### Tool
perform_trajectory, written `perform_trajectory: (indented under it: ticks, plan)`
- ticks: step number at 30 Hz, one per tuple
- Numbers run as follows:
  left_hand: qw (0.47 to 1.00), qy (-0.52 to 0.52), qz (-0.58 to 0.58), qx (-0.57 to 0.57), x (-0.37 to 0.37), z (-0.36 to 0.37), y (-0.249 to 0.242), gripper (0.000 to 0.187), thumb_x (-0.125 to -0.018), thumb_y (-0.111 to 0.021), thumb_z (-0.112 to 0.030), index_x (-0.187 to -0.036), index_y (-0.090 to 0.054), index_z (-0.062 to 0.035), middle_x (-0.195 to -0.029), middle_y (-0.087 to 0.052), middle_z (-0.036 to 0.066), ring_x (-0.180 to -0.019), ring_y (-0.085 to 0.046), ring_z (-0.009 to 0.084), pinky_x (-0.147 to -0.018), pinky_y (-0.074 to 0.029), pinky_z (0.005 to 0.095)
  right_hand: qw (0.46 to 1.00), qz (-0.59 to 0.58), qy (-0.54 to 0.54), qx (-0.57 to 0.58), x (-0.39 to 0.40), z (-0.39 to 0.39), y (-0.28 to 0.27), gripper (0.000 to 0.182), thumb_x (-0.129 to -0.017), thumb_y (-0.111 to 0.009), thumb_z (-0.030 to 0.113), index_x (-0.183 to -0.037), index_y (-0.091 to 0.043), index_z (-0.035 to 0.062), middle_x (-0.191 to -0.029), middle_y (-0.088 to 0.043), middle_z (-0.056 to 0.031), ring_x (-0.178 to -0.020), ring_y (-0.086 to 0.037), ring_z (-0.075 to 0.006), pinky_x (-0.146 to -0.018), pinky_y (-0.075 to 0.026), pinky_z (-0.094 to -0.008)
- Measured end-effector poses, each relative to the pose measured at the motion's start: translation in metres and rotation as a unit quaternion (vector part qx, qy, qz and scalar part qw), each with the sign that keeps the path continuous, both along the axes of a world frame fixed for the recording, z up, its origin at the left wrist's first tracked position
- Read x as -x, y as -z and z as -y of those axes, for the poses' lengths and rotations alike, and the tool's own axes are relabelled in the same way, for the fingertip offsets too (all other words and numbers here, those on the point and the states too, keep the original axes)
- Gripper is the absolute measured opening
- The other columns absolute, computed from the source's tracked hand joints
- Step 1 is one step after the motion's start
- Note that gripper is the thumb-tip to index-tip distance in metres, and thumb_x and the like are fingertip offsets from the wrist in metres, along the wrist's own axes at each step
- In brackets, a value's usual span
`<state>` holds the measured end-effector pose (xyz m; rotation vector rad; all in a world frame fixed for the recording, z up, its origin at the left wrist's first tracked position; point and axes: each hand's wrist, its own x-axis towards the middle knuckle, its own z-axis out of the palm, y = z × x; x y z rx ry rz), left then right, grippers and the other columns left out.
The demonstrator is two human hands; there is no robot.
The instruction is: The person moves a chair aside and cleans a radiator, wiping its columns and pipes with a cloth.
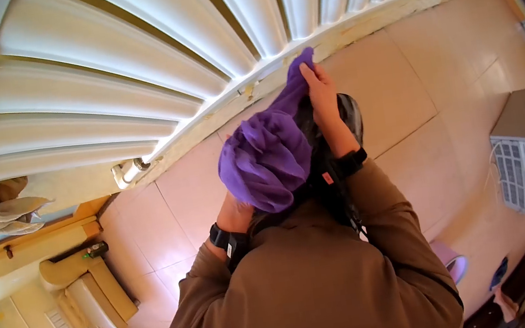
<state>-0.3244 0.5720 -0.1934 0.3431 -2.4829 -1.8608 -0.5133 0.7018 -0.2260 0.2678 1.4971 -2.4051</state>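
A bunched purple cloth [265, 160] hangs in front of my chest, with one end twisted out toward the upper right. My right hand [320, 89] pinches that twisted end between thumb and fingers. Beneath the bundle's lower left side is my left hand [237, 209], supporting and gripping the cloth; most of its fingers are covered by the folds. Each wrist wears a black band. A dark shoe shows partly behind my right forearm.
A white ribbed radiator [242, 16] runs along the wall ahead, above the tiled floor [394, 98]. A grey-white box-shaped unit [523, 154] stands at right. To the left are a yellow sofa [102, 287] and a crumpled brown cloth [10, 209] by the radiator's end.
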Motion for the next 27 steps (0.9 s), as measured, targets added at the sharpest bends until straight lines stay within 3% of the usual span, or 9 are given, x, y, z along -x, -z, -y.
perform_trajectory:
  ticks: [4, 6, 8, 10, 20, 21, 23, 26, 27]
  plan:
    - [0.866, -0.113, -0.065, -0.483, 0.005, 0.038, 0.024, 0.043, -0.099, -0.039, -0.030, -0.134, -0.040, -0.0058, -0.134, -0.048, 0.011, -0.119, -0.049, 0.0238, -0.106, -0.037, 0.0384, 0.948, -0.213, -0.057, -0.229, -0.002, 0.043, -0.007, 0.028, -0.090, -0.060, 0.021, -0.110, -0.061, 0.0010, -0.094, -0.067, -0.0151, -0.081, -0.063, -0.0239, -0.075, -0.049, -0.0321]
    - [0.820, -0.120, -0.118, -0.546, 0.015, 0.064, 0.019, 0.045, -0.100, -0.035, -0.026, -0.140, -0.033, -0.0073, -0.141, -0.040, 0.009, -0.129, -0.039, 0.0226, -0.111, -0.028, 0.0351, 0.887, -0.280, -0.082, -0.358, -0.009, 0.061, 0.003, 0.030, -0.090, -0.059, 0.014, -0.117, -0.058, -0.0001, -0.102, -0.066, -0.0151, -0.093, -0.063, -0.0253, -0.082, -0.048, -0.0306]
    - [0.909, -0.159, -0.086, -0.376, 0.007, 0.094, 0.051, 0.049, -0.099, -0.035, -0.032, -0.142, -0.031, -0.0068, -0.145, -0.036, 0.010, -0.131, -0.037, 0.0261, -0.113, -0.027, 0.0414, 0.855, -0.365, 0.004, -0.368, -0.018, 0.078, 0.026, 0.033, -0.088, -0.058, 0.009, -0.120, -0.056, 0.0030, -0.112, -0.062, -0.0189, -0.102, -0.059, -0.0359, -0.086, -0.048, -0.0360]
    - [0.765, -0.156, -0.096, -0.617, 0.015, 0.104, 0.034, 0.052, -0.099, -0.034, -0.034, -0.143, -0.030, -0.0067, -0.147, -0.034, 0.011, -0.132, -0.035, 0.0297, -0.113, -0.025, 0.0454, 0.827, -0.398, 0.031, -0.396, -0.031, 0.083, 0.037, 0.034, -0.085, -0.059, 0.006, -0.119, -0.055, 0.0042, -0.121, -0.057, -0.0175, -0.106, -0.057, -0.0365, -0.087, -0.048, -0.0384]
    - [0.787, -0.095, -0.039, -0.608, 0.011, 0.091, 0.035, 0.051, -0.099, -0.031, -0.036, -0.139, -0.036, -0.0046, -0.138, -0.044, 0.015, -0.128, -0.041, 0.0333, -0.109, -0.032, 0.0477, 0.783, -0.394, 0.084, -0.474, -0.037, 0.092, 0.006, 0.028, -0.082, -0.058, 0.005, -0.110, -0.054, 0.0050, -0.120, -0.057, -0.0188, -0.109, -0.054, -0.0363, -0.092, -0.044, -0.0414]
    - [0.799, -0.208, 0.039, -0.563, 0.014, 0.080, 0.019, 0.052, -0.099, -0.031, -0.037, -0.138, -0.036, -0.0043, -0.136, -0.046, 0.016, -0.125, -0.045, 0.0339, -0.107, -0.035, 0.0478, 0.843, -0.309, 0.028, -0.439, -0.038, 0.092, 0.004, 0.027, -0.084, -0.057, 0.008, -0.111, -0.054, 0.0061, -0.118, -0.058, -0.0188, -0.109, -0.054, -0.0363, -0.091, -0.045, -0.0412]
    - [0.781, -0.138, 0.055, -0.606, 0.032, 0.058, 0.015, 0.051, -0.098, -0.031, -0.037, -0.138, -0.037, -0.0045, -0.136, -0.046, 0.016, -0.124, -0.045, 0.0337, -0.107, -0.035, 0.0478, 0.890, -0.159, -0.054, -0.424, -0.028, 0.083, -0.004, 0.026, -0.088, -0.054, 0.018, -0.113, -0.056, 0.0095, -0.113, -0.060, -0.0188, -0.102, -0.055, -0.0381, -0.085, -0.047, -0.0406]
    - [0.725, -0.056, 0.026, -0.686, 0.054, 0.048, 0.009, 0.051, -0.098, -0.032, -0.038, -0.136, -0.040, -0.0051, -0.135, -0.047, 0.015, -0.122, -0.048, 0.0329, -0.106, -0.035, 0.0478, 0.962, -0.185, 0.046, -0.196, 0.001, 0.100, 0.069, 0.026, -0.091, -0.053, 0.023, -0.109, -0.055, 0.0041, -0.094, -0.064, -0.0065, -0.081, -0.060, -0.0307, -0.078, -0.048, -0.0399]
    - [0.707, -0.034, 0.022, -0.706, 0.056, 0.051, 0.006, 0.051, -0.098, -0.033, -0.038, -0.135, -0.041, -0.0054, -0.135, -0.047, 0.015, -0.121, -0.049, 0.0327, -0.106, -0.036, 0.0478, 0.999, 0.030, -0.035, 0.002, 0.025, 0.070, 0.066, 0.028, -0.089, -0.054, 0.024, -0.111, -0.056, 0.0069, -0.095, -0.062, -0.0054, -0.082, -0.058, -0.0203, -0.073, -0.049, -0.0392]
